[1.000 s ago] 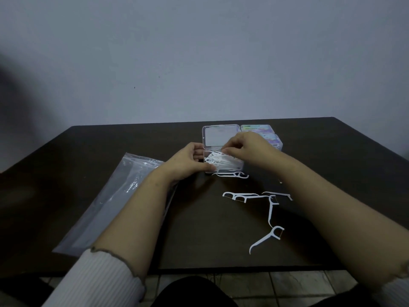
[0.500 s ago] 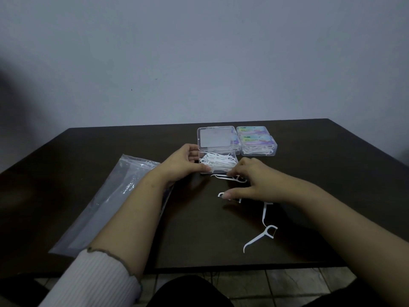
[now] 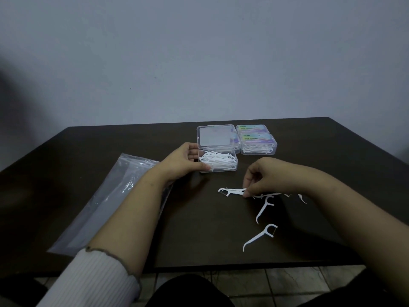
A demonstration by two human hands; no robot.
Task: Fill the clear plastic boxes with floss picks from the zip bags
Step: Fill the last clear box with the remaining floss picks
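A white floss pick [image 3: 232, 192] is pinched near its handle end between the thumb and fingertips of the right hand [image 3: 269, 176], low against the dark table [image 3: 110, 151], with its forked floss head projecting to the left of the grip. Just to the right of the pinch and partly beneath the hand, several loose floss picks [image 3: 264, 207] are crossed over one another, and one more single pick [image 3: 260, 237] is seen nearer the table's front edge, well clear of the grip. Beyond and to the left of the pinch, the open clear plastic box [image 3: 218, 163] is steadied at its left wall by the left hand [image 3: 183, 161], whose fingers are curled round that side; the box is already heaped with picks, and its lid [image 3: 215, 136] is folded back behind it. Closed filled boxes [image 3: 257, 141] are stacked to the right of the lid. A clear zip bag [image 3: 99, 200] lies flat under the left forearm. The picks are judged very light, thin and springy, apt to tangle by their hooked tails and to skid on the smooth top. A hold on the flat mid-handle is judged safest, the floss strand and pointed tail being left alone, since those parts are likely to snag or bend.
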